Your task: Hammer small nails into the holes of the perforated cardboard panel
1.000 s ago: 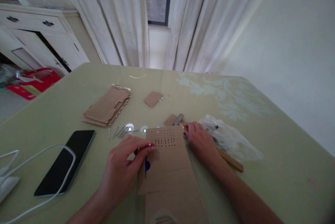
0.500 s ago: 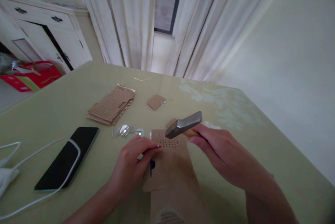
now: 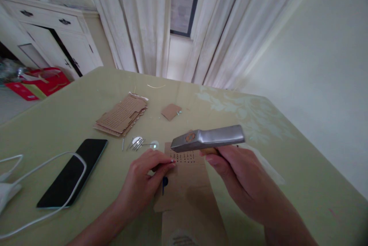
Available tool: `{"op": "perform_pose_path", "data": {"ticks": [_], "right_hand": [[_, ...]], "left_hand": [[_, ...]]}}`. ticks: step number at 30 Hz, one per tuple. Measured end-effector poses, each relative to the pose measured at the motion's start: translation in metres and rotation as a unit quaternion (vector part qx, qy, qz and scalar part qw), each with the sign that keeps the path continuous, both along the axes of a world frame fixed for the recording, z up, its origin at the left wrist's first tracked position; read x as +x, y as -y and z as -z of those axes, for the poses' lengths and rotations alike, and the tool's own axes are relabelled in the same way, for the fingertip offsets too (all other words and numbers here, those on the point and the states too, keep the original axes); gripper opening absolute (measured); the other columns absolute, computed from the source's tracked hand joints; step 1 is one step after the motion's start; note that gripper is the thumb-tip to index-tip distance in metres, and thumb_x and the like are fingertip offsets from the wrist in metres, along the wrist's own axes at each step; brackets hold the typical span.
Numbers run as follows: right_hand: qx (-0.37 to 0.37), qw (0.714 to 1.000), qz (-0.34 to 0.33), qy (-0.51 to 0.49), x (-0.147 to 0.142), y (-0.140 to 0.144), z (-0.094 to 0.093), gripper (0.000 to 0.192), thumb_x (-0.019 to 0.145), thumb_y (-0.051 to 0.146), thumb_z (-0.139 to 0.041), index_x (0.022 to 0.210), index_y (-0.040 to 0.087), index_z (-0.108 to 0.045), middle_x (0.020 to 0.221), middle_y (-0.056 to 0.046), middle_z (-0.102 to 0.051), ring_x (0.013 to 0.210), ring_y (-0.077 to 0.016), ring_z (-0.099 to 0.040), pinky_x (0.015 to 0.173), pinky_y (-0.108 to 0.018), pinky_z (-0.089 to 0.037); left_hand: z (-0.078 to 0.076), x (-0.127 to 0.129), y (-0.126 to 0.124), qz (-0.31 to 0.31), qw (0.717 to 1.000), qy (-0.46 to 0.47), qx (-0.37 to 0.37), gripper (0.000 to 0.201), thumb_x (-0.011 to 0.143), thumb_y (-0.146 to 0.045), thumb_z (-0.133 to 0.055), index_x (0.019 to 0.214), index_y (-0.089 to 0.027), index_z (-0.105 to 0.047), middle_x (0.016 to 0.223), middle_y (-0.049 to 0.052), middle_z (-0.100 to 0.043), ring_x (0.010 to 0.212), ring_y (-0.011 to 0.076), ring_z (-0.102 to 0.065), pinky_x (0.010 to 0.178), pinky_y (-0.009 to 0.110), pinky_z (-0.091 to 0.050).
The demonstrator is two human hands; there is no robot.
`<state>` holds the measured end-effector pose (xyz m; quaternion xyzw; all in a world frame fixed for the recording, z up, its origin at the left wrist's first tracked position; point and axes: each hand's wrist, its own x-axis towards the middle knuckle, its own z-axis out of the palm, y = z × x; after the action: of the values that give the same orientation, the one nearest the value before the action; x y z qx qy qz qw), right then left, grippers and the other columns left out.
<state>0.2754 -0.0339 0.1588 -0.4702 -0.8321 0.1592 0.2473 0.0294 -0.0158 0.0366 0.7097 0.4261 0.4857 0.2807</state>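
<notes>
left hand (image 3: 142, 173): i see thumb and forefinger pinched together with almost no gap, gripping a nail; the same pinch shows in both earlier frames.
nail (image 3: 172, 160): only its pale tip shows, by the left side of the holes in the card; i can't tell if its other end touches the card.
right hand (image 3: 241, 177): fingers curled snugly round the hammer's handle; a second ago i had this hand low beside the card's right edge, now it is raised.
hammer (image 3: 220, 137): its head hangs over the far rows of holes, left end near the left fingertips; half a second ago it slanted more steeply, now it lies closer to level and reaches further right. i can't judge its height.
card (image 3: 191, 190): beneath both, running toward me, much as before.
bag (image 3: 268, 163): partly behind the right hand, more of it showing than half a second ago.
loose nails (image 3: 136, 144): on the table (image 3: 290, 200), left of the card, unchanged.
stack (image 3: 122, 115): beyond them, unmoved.
phone (image 3: 69, 177): at left, cable (image 3: 82, 159) across it, as before.
</notes>
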Motion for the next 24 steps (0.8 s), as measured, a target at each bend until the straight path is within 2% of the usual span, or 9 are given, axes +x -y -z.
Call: {"op": "perform_pose_path", "data": {"ticks": [4,7,10,13,15,17,19,21,24], "right_hand": [[-0.076,0.99,-0.034,0.114,-0.006,-0.004,0.009,0.024,0.119,0.034,-0.05,0.106,0.023,-0.068,0.091,-0.003,-0.08,0.075,-0.0245,-0.074,0.067,-0.034,-0.044],[-0.049,0.996,-0.025,0.071,-0.003,-0.003,0.01,0.026,0.12,0.037,-0.048,0.109,0.024,-0.068,0.093,-0.003,-0.08,0.079,-0.0247,-0.076,0.07,-0.035,-0.045],[-0.012,1.0,-0.005,0.012,0.0,-0.002,0.008,0.029,0.122,0.039,-0.044,0.108,0.025,-0.066,0.089,-0.003,-0.079,0.078,-0.0231,-0.075,0.07,-0.034,-0.045],[-0.054,0.997,-0.008,0.058,-0.002,-0.005,0.01,0.029,0.121,0.039,-0.045,0.11,0.024,-0.068,0.092,-0.005,-0.08,0.08,-0.0251,-0.076,0.07,-0.035,-0.046],[-0.095,0.988,-0.019,0.118,-0.005,-0.006,0.012,0.028,0.12,0.037,-0.049,0.11,0.023,-0.07,0.094,-0.006,-0.082,0.08,-0.0271,-0.077,0.07,-0.036,-0.046],[-0.11,0.985,-0.021,0.134,-0.006,-0.007,0.013,0.027,0.119,0.036,-0.05,0.109,0.023,-0.071,0.095,-0.006,-0.082,0.08,-0.0273,-0.077,0.07,-0.036,-0.046],[-0.094,0.991,-0.014,0.096,-0.004,-0.006,0.013,0.027,0.119,0.036,-0.048,0.113,0.023,-0.071,0.1,-0.006,-0.082,0.083,-0.0266,-0.077,0.073,-0.036,-0.048],[-0.066,0.997,-0.004,0.044,-0.002,-0.005,0.013,0.028,0.12,0.037,-0.046,0.114,0.024,-0.07,0.099,-0.006,-0.082,0.084,-0.0255,-0.076,0.075,-0.036,-0.049],[-0.073,0.997,-0.006,0.039,-0.002,-0.006,0.016,0.027,0.12,0.036,-0.046,0.113,0.024,-0.069,0.097,-0.005,-0.082,0.084,-0.0252,-0.076,0.074,-0.035,-0.048]], "left_hand": [[-0.001,-0.002,0.002,0.001,1.0,-0.016,-0.015,0.017,0.098,-0.016,-0.073,0.086,-0.024,-0.081,0.079,0.0,-0.075,0.069,0.0154,-0.063,0.064,0.024,-0.051],[0.001,-0.003,0.004,-0.001,1.0,-0.012,-0.018,0.013,0.098,-0.019,-0.076,0.089,-0.025,-0.083,0.081,0.0,-0.075,0.069,0.0146,-0.064,0.064,0.023,-0.053],[0.004,-0.003,0.006,-0.015,1.0,-0.004,-0.024,0.009,0.098,-0.023,-0.08,0.095,-0.029,-0.087,0.1,0.003,-0.077,0.075,0.0136,-0.069,0.068,0.023,-0.058],[0.006,-0.003,0.009,-0.019,0.998,-0.005,-0.052,0.012,0.099,-0.025,-0.078,0.091,-0.028,-0.087,0.116,0.006,-0.074,0.084,0.0149,-0.074,0.067,0.022,-0.06],[0.007,-0.004,0.01,-0.011,0.997,-0.009,-0.074,0.016,0.1,-0.024,-0.074,0.089,-0.026,-0.085,0.115,0.007,-0.073,0.086,0.0161,-0.075,0.063,0.021,-0.06],[0.007,-0.004,0.01,-0.007,0.997,-0.011,-0.077,0.017,0.101,-0.024,-0.072,0.09,-0.026,-0.085,0.115,0.007,-0.072,0.083,0.0151,-0.074,0.062,0.021,-0.06],[0.006,-0.005,0.01,-0.01,0.998,-0.019,-0.067,0.014,0.1,-0.024,-0.074,0.094,-0.027,-0.086,0.117,0.007,-0.072,0.082,0.0146,-0.073,0.067,0.023,-0.062],[0.005,-0.006,0.01,-0.013,0.998,-0.032,-0.057,0.01,0.097,-0.026,-0.079,0.103,-0.029,-0.086,0.12,0.007,-0.072,0.09,0.0176,-0.075,0.074,0.026,-0.065],[0.004,-0.006,0.01,-0.002,0.997,-0.041,-0.059,0.035,0.09,-0.031,-0.088,0.124,-0.031,-0.081,0.132,0.009,-0.071,0.114,0.0262,-0.075,0.093,0.036,-0.067]]}}
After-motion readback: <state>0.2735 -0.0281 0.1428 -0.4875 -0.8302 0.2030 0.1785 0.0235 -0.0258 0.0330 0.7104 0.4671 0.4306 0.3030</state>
